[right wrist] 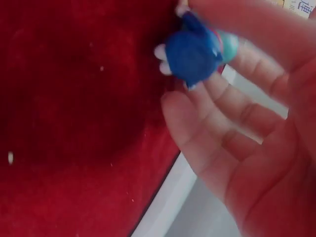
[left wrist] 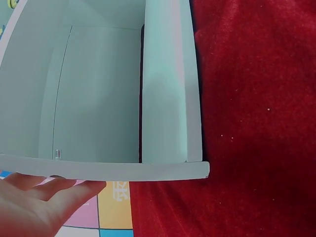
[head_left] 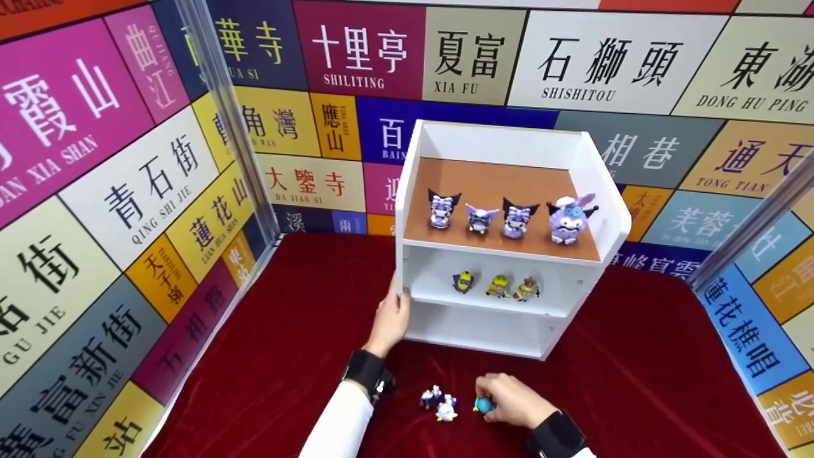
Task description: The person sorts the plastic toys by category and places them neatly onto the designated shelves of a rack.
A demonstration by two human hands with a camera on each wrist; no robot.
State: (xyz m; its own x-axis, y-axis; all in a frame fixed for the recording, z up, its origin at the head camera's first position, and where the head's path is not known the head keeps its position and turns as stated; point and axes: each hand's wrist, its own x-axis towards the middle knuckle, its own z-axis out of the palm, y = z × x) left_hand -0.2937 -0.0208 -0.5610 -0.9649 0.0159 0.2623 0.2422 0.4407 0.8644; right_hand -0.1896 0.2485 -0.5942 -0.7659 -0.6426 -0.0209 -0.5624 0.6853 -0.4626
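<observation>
My left hand (head_left: 389, 321) rests against the outer left side of a white three-level shelf (head_left: 486, 252), its fingers lying along the panel. In the left wrist view, the fingers (left wrist: 64, 190) reach behind the panel's edge. My right hand (head_left: 512, 401) pinches a small blue figurine (head_left: 483, 405) low over the red cloth, in front of the shelf. Seen from the right wrist, this figurine (right wrist: 191, 58) has a round blue body and pale feet, held between thumb and fingertips. Left of it, small white-and-blue figurines (head_left: 446, 409) stand in a cluster on the cloth.
Several purple-and-black figurines (head_left: 514, 219) stand in a row on the shelf's brown top level. Three yellow figurines (head_left: 498, 286) stand on the middle level. Red cloth (head_left: 286, 356) covers the table, and printed panels (head_left: 375, 54) with large characters surround it.
</observation>
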